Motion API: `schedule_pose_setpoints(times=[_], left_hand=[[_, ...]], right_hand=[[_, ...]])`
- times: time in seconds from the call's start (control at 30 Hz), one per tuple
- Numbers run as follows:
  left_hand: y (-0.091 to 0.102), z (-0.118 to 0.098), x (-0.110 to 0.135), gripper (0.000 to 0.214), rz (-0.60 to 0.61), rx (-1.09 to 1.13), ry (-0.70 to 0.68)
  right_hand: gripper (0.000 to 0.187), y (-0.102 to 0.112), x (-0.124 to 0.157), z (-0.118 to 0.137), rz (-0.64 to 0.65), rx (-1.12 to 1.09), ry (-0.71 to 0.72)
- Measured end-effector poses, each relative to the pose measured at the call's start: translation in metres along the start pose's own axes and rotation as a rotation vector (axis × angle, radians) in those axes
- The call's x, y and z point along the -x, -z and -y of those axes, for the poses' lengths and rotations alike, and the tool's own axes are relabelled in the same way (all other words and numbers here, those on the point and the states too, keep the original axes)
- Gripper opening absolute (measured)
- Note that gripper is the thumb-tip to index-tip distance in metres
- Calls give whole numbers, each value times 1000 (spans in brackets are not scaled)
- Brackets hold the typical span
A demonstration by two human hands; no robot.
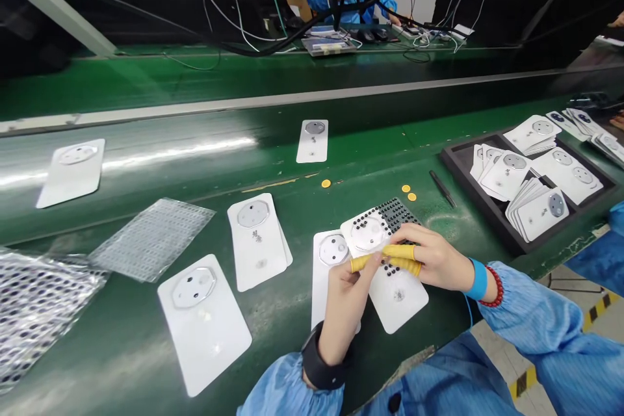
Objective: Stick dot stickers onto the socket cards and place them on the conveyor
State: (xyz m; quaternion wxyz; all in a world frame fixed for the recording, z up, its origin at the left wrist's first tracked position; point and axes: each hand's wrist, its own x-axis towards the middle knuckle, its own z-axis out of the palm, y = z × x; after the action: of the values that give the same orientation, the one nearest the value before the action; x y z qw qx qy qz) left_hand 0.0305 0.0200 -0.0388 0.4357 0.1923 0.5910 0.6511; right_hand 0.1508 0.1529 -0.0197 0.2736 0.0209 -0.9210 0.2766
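Head view: the left hand [346, 312] and right hand [433, 260], in yellow finger cots [402, 252], close on a white card [397, 299] between them, its long axis slanting toward the right hand's side.

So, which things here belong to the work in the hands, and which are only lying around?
In use: left hand, right hand, white socket panel, sheet of black pads.
Lying about: black tweezers, bubble wrap, black tray.
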Motion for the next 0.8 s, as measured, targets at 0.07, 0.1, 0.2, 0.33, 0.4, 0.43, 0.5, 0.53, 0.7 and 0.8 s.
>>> schedule_pose_setpoints(times=[0.07,0.1,0.2,0.33,0.4,0.43,0.5,0.53,0.7,0.8], left_hand=[[-1,3,0,22,-4,15,-3],[-1,5,0,21,-4,20,-2],[0,8,0,20,6,41,18],[-2,10,-2,21,16,115,46],[-3,9,-4,23,17,152,64],[-3,9,-5,23,16,165,73],[-3,7,-5,24,11,184,87],[-3,7,-5,24,7,187,92],[-4,8,-5,27,-17,161,92],[-4,12,-6,28,-28,115,89]], right_hand=[[14,-2,-1,2,-33,-68,-35],[14,-3,-1,3,-49,-90,-45],[11,-6,-3,6,-55,-26,-13],[25,-11,-2,11,-33,302,125],[31,-14,-1,14,-48,430,165],[33,-17,-1,15,-53,465,178],[37,-21,0,16,-56,497,204],[38,-24,0,15,-52,505,222],[36,-30,2,7,2,534,346],[31,-31,7,-5,82,453,325]])
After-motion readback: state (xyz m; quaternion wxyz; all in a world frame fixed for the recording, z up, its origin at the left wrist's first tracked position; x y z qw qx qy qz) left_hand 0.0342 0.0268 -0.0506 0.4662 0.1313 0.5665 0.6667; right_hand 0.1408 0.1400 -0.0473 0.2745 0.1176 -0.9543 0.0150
